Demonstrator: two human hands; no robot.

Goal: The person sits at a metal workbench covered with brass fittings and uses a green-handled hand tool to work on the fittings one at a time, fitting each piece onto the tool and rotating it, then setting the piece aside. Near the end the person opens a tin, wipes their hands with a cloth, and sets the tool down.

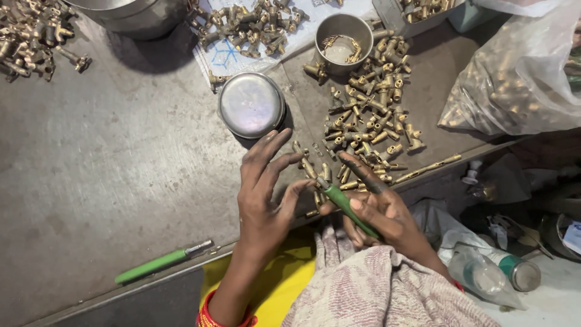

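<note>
My right hand grips a green-handled tool, its tip at the small brass fittings on the worktable. My left hand spreads its fingers just beside them, holding nothing.

The left hand lies palm-down with its grimy fingers spread and stretched forward, bright bangles at the wrist. The right hand is curled closed, forefinger pointing forward-left, thumb pressed across.
</note>
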